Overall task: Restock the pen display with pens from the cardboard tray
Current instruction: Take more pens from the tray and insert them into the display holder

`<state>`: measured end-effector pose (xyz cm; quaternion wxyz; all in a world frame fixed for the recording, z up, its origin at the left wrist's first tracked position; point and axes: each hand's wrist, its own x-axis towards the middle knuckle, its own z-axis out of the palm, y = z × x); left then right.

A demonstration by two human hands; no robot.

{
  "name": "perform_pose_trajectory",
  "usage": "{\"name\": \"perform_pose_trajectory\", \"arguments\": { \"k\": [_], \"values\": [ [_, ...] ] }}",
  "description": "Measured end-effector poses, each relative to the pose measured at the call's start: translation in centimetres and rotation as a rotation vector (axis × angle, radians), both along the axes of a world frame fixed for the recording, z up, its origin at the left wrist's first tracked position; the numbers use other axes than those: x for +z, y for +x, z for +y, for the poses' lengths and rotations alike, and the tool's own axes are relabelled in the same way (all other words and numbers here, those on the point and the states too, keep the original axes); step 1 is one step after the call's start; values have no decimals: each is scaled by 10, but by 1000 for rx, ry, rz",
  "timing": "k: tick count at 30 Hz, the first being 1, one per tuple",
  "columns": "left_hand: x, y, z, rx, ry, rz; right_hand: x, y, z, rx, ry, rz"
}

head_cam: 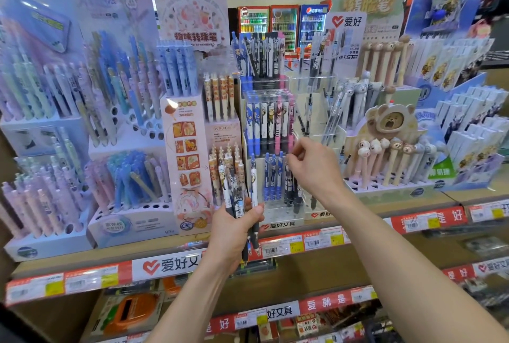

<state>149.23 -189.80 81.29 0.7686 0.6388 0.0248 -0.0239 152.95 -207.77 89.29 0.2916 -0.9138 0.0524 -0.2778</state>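
My left hand (232,228) grips a bundle of pens (239,194) with white, black and blue barrels, held upright in front of the shelf edge. The clear tiered pen display (271,216) stands on the top shelf at the centre, with cartoon-printed pens in its three rows. My right hand (311,166) reaches to the lowest row, thumb and forefinger pinched by the top of a dark pen (289,177) standing there; whether it grips it I cannot tell. No cardboard tray is in view.
Pastel pen stands (129,150) fill the shelf to the left and a bear-topped pen stand (391,155) to the right. Red and white price labels (300,243) line the shelf edges. Lower shelves hold packaged stationery, including an orange item (132,312).
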Motion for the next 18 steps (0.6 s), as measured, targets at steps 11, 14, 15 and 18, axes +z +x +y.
{"name": "perform_pose_trajectory", "arguments": {
  "k": [11,14,15,18],
  "values": [
    [1,-1,-3,-12,31,-19,-4,-4,-2,-29,-63,65],
    [0,-1,-3,-15,30,-14,-3,-4,-1,-34,-76,88],
    [0,-1,-3,-15,27,-13,-3,-5,-1,-38,-66,93],
    [1,-3,-4,-21,14,-17,3,-16,-1,-52,15,27]
  ]
}}
